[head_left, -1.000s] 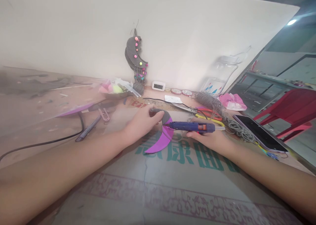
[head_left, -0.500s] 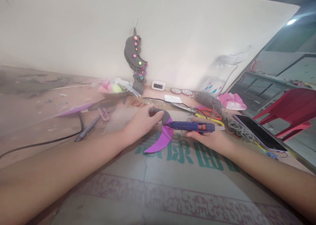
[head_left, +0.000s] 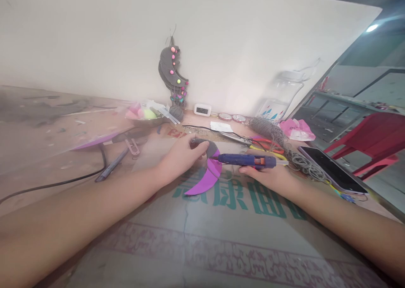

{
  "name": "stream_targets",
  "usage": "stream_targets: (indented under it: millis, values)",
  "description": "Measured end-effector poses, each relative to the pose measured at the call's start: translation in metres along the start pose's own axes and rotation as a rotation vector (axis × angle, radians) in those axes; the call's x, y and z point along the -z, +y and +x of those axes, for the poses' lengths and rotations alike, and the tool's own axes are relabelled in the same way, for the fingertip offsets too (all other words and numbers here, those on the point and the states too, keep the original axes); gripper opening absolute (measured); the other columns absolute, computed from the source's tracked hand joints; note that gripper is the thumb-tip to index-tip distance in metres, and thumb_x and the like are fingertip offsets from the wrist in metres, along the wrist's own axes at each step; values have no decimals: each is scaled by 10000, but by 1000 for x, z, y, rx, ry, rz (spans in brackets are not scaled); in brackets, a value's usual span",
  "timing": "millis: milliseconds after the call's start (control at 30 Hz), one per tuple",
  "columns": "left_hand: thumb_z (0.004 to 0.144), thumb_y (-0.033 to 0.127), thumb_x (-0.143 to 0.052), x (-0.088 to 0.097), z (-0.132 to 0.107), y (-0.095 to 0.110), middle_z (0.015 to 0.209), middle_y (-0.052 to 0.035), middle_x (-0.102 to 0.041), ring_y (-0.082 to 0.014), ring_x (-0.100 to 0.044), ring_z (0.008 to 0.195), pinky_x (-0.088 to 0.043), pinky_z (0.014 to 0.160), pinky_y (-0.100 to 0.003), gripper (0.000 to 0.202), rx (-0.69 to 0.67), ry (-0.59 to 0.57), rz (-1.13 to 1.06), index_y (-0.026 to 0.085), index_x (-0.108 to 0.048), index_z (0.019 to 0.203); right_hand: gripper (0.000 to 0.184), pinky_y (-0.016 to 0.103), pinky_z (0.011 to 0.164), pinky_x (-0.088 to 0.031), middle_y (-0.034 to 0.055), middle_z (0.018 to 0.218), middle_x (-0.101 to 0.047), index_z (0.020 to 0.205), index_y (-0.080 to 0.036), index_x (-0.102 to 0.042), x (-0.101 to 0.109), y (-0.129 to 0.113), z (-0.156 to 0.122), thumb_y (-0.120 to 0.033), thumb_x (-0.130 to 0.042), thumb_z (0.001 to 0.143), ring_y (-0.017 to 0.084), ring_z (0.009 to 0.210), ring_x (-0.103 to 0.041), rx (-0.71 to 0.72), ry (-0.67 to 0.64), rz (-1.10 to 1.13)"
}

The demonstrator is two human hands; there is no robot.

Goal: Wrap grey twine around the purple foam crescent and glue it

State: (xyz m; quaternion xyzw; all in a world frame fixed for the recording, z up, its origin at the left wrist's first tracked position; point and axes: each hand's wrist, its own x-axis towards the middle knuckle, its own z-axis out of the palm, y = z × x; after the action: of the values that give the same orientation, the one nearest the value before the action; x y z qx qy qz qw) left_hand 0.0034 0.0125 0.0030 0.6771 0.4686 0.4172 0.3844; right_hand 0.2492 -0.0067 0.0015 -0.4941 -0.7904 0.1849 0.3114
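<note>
My left hand [head_left: 185, 155] is closed on the upper end of a purple crescent moon cutout [head_left: 207, 180]. Grey yarn [head_left: 211, 148] covers the crescent's upper part, while its lower part is bare purple. In my right hand [head_left: 265, 174] is a blue glue gun [head_left: 243, 160], held level with a glue stick poking out of its back. The nozzle points left and meets the crescent, or nearly so, just under the yarn-covered part. A loose strand of yarn curves beneath the nozzle.
A yarn-wrapped moon ornament [head_left: 171, 66] hangs at the wall. Along the back are a bowl [head_left: 147, 120], a white digital clock [head_left: 202, 109] and a clear jar [head_left: 280, 96]. Scissors [head_left: 268, 146], grey yarn [head_left: 303, 163] and a phone [head_left: 332, 170] lie right. A marker [head_left: 112, 166] and cable lie left.
The glue gun has shifted very slightly to the right. Both hands keep their hold, and the crescent stays almost in place.
</note>
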Motion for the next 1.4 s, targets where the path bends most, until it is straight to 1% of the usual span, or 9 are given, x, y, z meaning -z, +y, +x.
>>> stream_targets:
  millis: [233, 400, 467, 600, 767, 867, 1000, 1200, 1400]
  values:
    - [793, 392, -497, 1, 2, -2, 659, 11, -644, -138, -532, 541, -371, 501, -243, 192, 29, 16, 21, 210, -515, 734, 311, 232, 448, -390, -28, 573, -529, 680, -209, -522, 1, -6, 2, -478, -668, 736, 129, 526, -514, -36, -23, 3]
    - [788, 396, -503, 0, 2, -4, 634, -5, -624, -144, -533, 541, -381, 505, -251, 208, 35, 12, 23, 203, -523, 711, 322, 252, 481, -423, -26, 566, -508, 675, -213, -509, -1, -6, 2, -478, -690, 685, 137, 532, -502, -86, 64, 36]
    - [787, 392, -505, 0, 3, -6, 648, -8, -631, -146, -545, 553, -391, 514, -252, 206, 34, 8, 12, 201, -529, 713, 325, 264, 495, -440, -23, 574, -524, 687, -215, -508, -2, -6, 2, -481, -694, 669, 144, 536, -514, -115, 83, 55]
    - [806, 391, -487, 0, 4, -10, 668, -7, -632, -139, -548, 557, -403, 523, -252, 216, 3, -3, -11, 198, -529, 716, 318, 269, 489, -438, -20, 598, -569, 708, -220, -510, -1, -7, 1, -487, -680, 684, 152, 546, -537, -137, 63, 78]
    - [812, 393, -491, 0, 5, -13, 660, 1, -630, -137, -547, 552, -412, 517, -250, 214, 3, -11, -30, 206, -516, 712, 286, 289, 507, -463, -22, 597, -581, 703, -223, -516, 0, -7, 1, -458, -679, 693, 159, 544, -552, -156, 67, 51]
    - [811, 401, -494, 0, 6, -13, 665, -7, -633, -142, -551, 548, -405, 503, -251, 222, 15, -6, -39, 205, -516, 710, 270, 307, 540, -491, -14, 618, -607, 730, -228, -539, -1, -6, 1, -457, -679, 693, 181, 587, -595, -155, 108, 30]
    - [805, 391, -495, 0, 5, -11, 670, -5, -631, -137, -544, 539, -401, 493, -245, 211, 32, -11, -54, 204, -513, 711, 270, 329, 605, -539, 14, 711, -689, 797, -230, -586, -3, -3, 1, -441, -705, 675, 216, 673, -659, -151, 187, 56]
    - [797, 373, -503, 0, 6, -9, 635, 8, -618, -133, -542, 533, -414, 503, -244, 196, 49, -9, -50, 198, -510, 710, 263, 334, 690, -560, 23, 808, -725, 849, -230, -636, -1, 0, 0, -453, -679, 716, 233, 781, -688, -93, 154, 23]
    - [802, 377, -505, 0, 5, -8, 581, 22, -590, -125, -534, 495, -409, 495, -243, 201, 53, -24, -62, 202, -499, 702, 323, 328, 567, -529, 32, 736, -705, 849, -213, -629, -2, -1, 1, -480, -686, 677, 229, 676, -666, -196, 204, -32]
